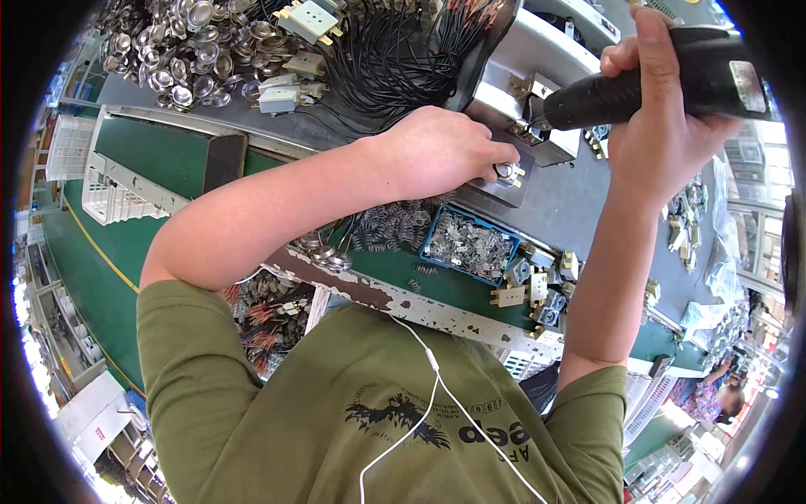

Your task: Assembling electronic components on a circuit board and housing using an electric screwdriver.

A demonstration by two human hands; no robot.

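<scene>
Black, probably hefty, the driver [598,99] is best barrel-gripped, as by our right hand [661,139]; our left hand [445,149] pinches a light-looking, rigid part [510,173] at the right edge of the block [509,196].

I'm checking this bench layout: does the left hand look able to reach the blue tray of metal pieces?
Probably yes: the blue tray lies near the left hand, toward the body, with nothing across its open top, though that hand is pinching a small pronged part.
</scene>
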